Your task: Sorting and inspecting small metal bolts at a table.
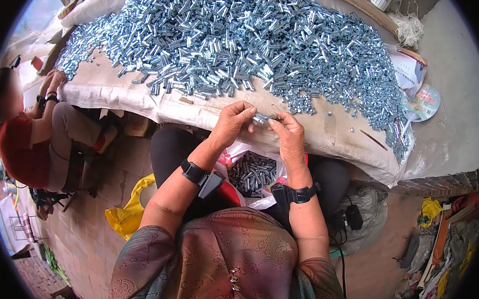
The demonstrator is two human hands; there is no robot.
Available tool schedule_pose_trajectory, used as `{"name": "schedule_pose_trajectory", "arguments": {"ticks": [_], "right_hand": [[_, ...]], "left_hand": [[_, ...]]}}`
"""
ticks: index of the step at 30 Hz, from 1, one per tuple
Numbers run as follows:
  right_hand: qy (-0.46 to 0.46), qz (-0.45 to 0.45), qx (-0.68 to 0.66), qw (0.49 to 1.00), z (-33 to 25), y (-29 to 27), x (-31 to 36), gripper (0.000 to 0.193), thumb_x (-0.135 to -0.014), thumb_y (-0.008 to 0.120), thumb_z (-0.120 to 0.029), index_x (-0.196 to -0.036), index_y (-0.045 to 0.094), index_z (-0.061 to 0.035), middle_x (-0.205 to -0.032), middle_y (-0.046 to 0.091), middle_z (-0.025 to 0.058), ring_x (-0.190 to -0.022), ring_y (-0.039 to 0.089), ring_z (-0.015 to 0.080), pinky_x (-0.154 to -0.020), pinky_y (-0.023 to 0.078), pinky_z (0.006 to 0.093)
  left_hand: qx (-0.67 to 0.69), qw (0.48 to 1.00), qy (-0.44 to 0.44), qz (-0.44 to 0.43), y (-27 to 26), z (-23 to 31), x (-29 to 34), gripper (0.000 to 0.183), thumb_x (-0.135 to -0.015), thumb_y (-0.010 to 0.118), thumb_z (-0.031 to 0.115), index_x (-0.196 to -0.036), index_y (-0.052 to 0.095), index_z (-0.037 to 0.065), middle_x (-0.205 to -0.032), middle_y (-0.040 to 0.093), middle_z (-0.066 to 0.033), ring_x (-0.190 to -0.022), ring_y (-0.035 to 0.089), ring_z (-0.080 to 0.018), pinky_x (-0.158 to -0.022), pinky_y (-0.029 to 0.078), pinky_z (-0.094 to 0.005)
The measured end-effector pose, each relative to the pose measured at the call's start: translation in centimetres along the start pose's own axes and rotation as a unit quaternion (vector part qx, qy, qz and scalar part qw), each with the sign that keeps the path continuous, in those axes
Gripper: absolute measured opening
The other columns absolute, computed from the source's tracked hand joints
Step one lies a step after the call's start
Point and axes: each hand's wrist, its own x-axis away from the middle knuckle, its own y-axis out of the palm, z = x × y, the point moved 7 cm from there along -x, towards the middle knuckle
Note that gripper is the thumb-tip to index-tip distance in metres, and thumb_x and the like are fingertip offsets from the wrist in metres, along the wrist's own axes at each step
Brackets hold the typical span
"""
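Observation:
Both hands meet over the near edge of the cloth-covered table (194, 113). Between thumb and fingers, my left hand (231, 122) pinches a short shiny metal sleeve (260, 118). My right hand (289, 135) is closed in a pinch at the sleeve's other end; whatever small part sits in its fingertips is too small to make out. Just beyond the hands spreads a large heap of silvery-blue metal sleeves (217, 42), with smaller nut-like pieces (349, 79) toward its right side. Below my hands, a white and red bag (232, 190) at my lap holds many darker metal sleeves (251, 173).
A person in a red top (25, 144) sits at the table's left end, hands on its edge. A round fan-like disc (421, 103) lies right of the heap. On the floor are a yellow bag (126, 209) at left and assorted scraps (439, 247) at right.

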Motion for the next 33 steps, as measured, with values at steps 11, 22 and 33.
{"name": "schedule_pose_trajectory", "arguments": {"ticks": [11,22,33], "right_hand": [[0.042,-0.041,-0.142,0.988,0.2,0.6,0.7,0.022,-0.081,0.058,0.000,-0.103,0.057,0.0036,-0.087,0.062,0.0059,-0.074,0.059,0.0118,-0.070,0.048,0.0246],[0.031,-0.062,-0.073,0.995,0.1,0.4,0.8,0.021,-0.081,0.060,-0.002,-0.101,0.059,0.0039,-0.087,0.062,0.0056,-0.076,0.059,0.0110,-0.072,0.047,0.0230],[0.040,-0.054,-0.142,0.988,0.1,0.2,1.4,0.022,-0.081,0.059,0.000,-0.102,0.057,0.0055,-0.088,0.062,0.0073,-0.075,0.061,0.0136,-0.073,0.047,0.0238]], "left_hand": [[0.014,1.000,0.002,-0.006,-0.1,-0.4,0.0,0.026,-0.087,0.060,0.029,-0.077,0.055,0.006,-0.060,0.053,-0.0008,-0.049,0.047,-0.0062,-0.045,0.035,-0.0184],[0.002,1.000,-0.019,-0.009,0.1,-0.6,0.3,0.027,-0.086,0.060,0.030,-0.075,0.055,0.006,-0.059,0.054,-0.0011,-0.046,0.045,-0.0062,-0.042,0.034,-0.0187],[-0.004,0.999,0.003,-0.034,0.8,-0.3,0.7,0.025,-0.088,0.057,0.026,-0.076,0.057,0.005,-0.060,0.055,-0.0017,-0.046,0.045,-0.0053,-0.042,0.033,-0.0180]]}}
